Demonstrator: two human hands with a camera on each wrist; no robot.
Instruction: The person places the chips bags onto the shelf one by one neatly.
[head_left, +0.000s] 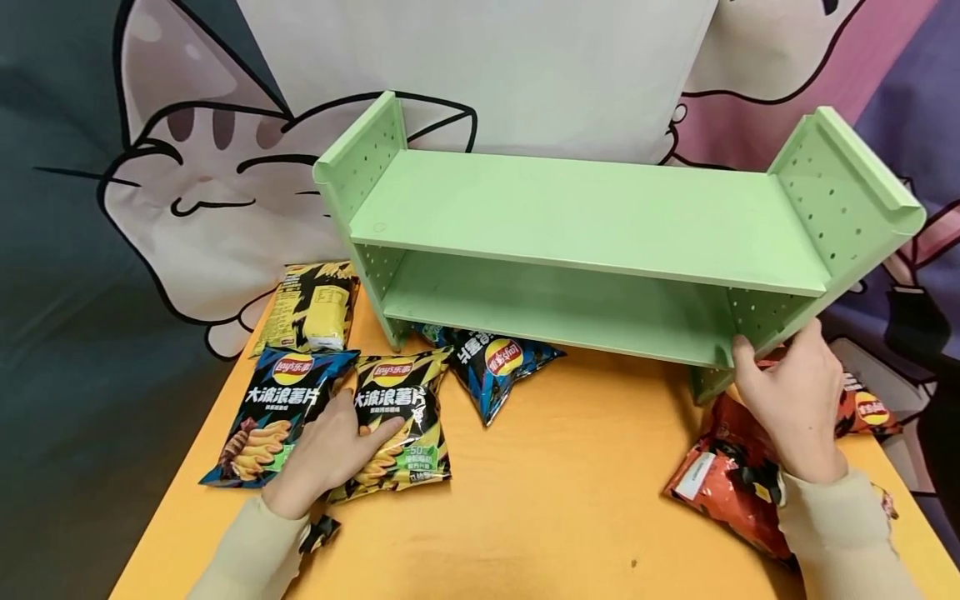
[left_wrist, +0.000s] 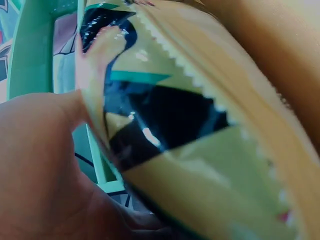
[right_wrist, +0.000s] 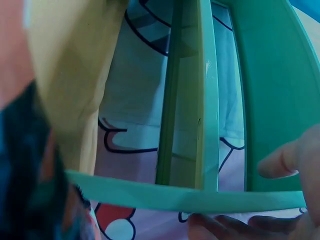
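A light green two-tier shelf (head_left: 585,217) stands tilted at the table's back. My right hand (head_left: 798,404) grips its right side panel near the bottom, thumb on the inner face and fingers outside. In the right wrist view, the thumb (right_wrist: 280,162) and fingers straddle the green panel edge (right_wrist: 165,197). On the left, my left hand (head_left: 333,450) holds a yellow-and-black Lay's chip bag (head_left: 416,417) by its left side, thumb across the front. That bag (left_wrist: 165,115) fills much of the left wrist view; some fingertips are hidden. A blue-black chip bag (head_left: 277,400) lies beside this hand.
A yellow chip bag (head_left: 318,304) lies at the back left. Another blue chip bag (head_left: 495,367) lies partly under the shelf. Red chip bags (head_left: 735,475) lie around my right forearm. A cartoon-printed cloth (head_left: 525,75) hangs behind the orange table (head_left: 555,500).
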